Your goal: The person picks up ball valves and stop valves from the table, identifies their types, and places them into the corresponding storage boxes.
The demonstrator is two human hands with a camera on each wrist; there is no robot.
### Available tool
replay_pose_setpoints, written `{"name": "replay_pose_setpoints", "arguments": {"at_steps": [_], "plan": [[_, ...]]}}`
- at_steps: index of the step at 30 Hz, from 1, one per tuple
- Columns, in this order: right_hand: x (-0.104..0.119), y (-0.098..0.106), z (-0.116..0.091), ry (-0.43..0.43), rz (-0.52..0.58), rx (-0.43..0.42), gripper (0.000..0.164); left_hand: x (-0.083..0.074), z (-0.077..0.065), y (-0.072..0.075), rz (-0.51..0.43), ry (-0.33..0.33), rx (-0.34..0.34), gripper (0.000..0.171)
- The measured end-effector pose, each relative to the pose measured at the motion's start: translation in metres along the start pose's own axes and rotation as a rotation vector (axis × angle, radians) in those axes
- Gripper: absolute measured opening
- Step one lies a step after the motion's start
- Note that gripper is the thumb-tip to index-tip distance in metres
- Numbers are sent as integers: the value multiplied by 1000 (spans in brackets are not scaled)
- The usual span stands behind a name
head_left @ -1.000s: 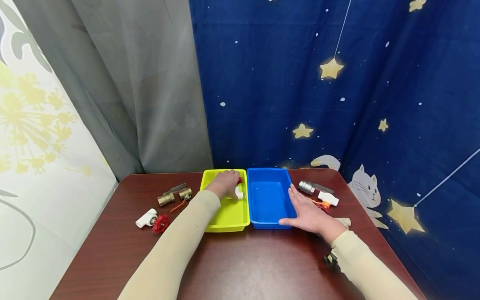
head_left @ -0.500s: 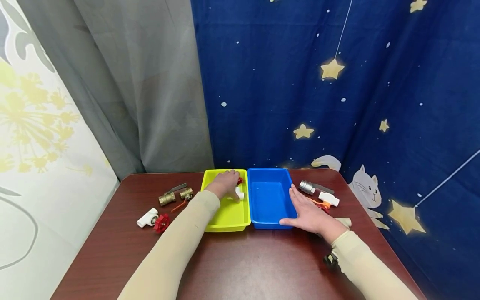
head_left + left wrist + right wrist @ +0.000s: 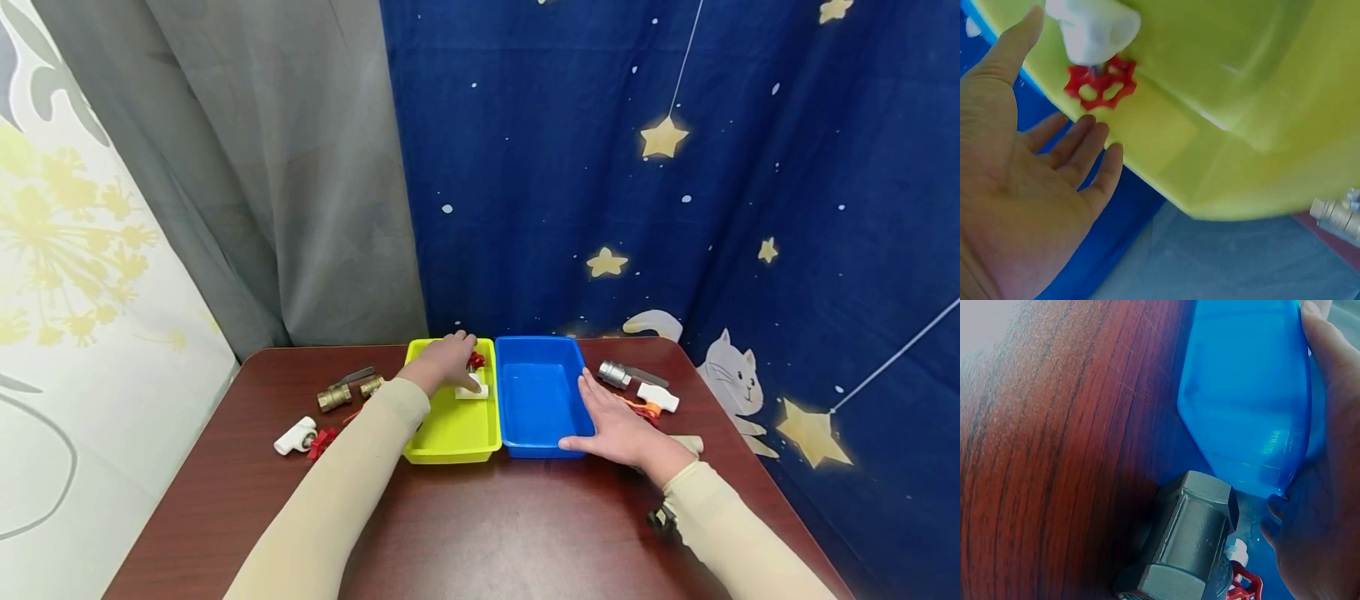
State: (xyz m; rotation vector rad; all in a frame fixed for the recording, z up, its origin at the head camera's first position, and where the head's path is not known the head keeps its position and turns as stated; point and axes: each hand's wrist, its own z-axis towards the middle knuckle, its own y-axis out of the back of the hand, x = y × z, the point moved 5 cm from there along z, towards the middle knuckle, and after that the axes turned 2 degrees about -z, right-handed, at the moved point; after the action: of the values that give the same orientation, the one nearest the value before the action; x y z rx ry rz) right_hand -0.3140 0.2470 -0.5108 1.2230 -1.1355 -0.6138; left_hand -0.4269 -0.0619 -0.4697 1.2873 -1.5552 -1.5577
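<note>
My left hand [image 3: 444, 364] is over the yellow tray [image 3: 453, 437], its fingers loosely spread and holding nothing. Just beside its thumb and fingertips, a white valve with a red handwheel [image 3: 472, 392] lies in the tray. The left wrist view shows a gap between the fingers and this valve [image 3: 1099, 34]. At the blue tray [image 3: 536, 400], my right hand [image 3: 618, 429] rests along the right side wall, fingers straight and thumb at the near rim. Close under the right wrist sits a metal valve with hexagonal ends [image 3: 1191, 534], largely hidden in the head view.
Left of the trays lie brass valves [image 3: 334, 397] and another white valve [image 3: 296, 436] with a red wheel, partly behind the left sleeve. On the right are a silver valve with a grey lever [image 3: 613, 374] and a white valve with an orange handle [image 3: 657, 397].
The left hand has loosened from the white valve and shifted slightly left and up, so more of the valve shows in the yellow tray. The right hand has stayed in place.
</note>
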Motion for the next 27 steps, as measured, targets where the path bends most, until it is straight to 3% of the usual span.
{"name": "replay_pose_setpoints", "arguments": {"at_steps": [7, 14, 21, 27], "plan": [[-1, 0, 0, -4, -7, 6, 127, 15, -13, 21, -39, -31, -31, 82], [0, 2, -2, -5, 7, 3, 127, 41, -31, 37, -45, -28, -89, 68], [-1, 0, 0, -3, 4, 4, 128, 74, -64, 52, -85, -29, -150, 55], [-1, 0, 1, -2, 6, 2, 126, 109, -97, 58, -146, -15, -206, 54]]}}
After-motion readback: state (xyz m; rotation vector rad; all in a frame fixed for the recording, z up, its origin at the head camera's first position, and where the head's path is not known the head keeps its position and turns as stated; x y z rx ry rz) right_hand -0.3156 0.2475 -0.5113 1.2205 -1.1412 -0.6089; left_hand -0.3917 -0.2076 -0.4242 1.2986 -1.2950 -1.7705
